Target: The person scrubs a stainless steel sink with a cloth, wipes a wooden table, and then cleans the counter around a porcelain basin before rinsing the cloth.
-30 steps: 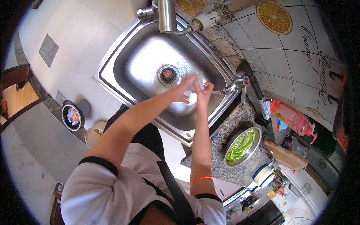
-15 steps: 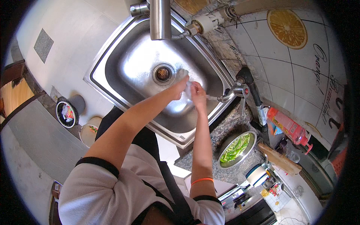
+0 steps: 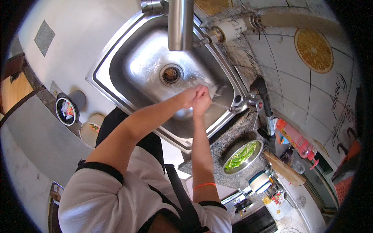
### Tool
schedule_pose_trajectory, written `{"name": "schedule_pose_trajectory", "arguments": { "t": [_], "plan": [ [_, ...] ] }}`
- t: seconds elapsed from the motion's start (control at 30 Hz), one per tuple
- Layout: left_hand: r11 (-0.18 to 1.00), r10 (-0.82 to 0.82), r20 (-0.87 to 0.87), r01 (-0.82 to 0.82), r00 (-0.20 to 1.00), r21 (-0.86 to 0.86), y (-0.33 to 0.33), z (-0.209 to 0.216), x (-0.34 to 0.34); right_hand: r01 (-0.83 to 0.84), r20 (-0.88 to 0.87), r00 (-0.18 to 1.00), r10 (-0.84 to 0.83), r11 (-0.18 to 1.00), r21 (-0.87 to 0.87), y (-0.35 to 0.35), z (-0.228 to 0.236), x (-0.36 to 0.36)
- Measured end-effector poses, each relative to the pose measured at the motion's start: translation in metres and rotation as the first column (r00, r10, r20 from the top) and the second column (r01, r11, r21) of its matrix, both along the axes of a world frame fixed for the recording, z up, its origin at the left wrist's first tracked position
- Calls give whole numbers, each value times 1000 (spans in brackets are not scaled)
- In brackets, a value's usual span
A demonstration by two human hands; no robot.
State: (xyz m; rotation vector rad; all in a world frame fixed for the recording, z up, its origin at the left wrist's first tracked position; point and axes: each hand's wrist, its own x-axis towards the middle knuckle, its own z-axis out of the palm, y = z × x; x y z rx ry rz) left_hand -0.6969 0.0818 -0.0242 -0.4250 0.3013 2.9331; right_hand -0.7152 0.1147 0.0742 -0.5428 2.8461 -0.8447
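Over the stainless steel sink, my left hand and my right hand are pressed together with closed fingers. A pale, translucent, blurred thing shows at the far side of the hands; whether it is wet cloth, thin plastic or splashing water, I cannot tell. Water runs from the small tap at the sink's right edge toward my hands. The drain lies beyond them, with wet streaks on the metal around it. What sits between my palms is hidden.
A thick metal spout hangs over the sink's far side. Right of me stand a steel bowl of cut green vegetables, a pink pump bottle and a wooden board. A bin and a pale bucket are at left.
My hands have come together and moved slightly nearer the right-hand tap. The pale thing has shifted from the left hand's far side to the right. The view has tilted a little.
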Motion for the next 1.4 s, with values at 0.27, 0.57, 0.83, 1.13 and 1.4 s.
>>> {"name": "schedule_pose_trajectory", "arguments": {
  "t": [0.27,0.57,0.83,1.13,1.4],
  "plan": [
    [973,-212,472,229,855,22,-57,70,1,-37,322,939,123,964,-263,-5,35,12],
    [949,-312,358,268,880,168,-47,82,13,798,953,271,137,522,-302,49,-19,-18],
    [957,-268,612,279,744,79,-51,85,17,165,266,962,-63,910,-381,38,-38,-20],
    [987,-36,557,115,830,-108,-32,51,15,-118,160,979,129,990,-79,-25,45,35],
    [953,-90,619,249,780,-175,-33,80,11,116,184,977,-112,993,-12,9,-1,-15]
  ]
}}
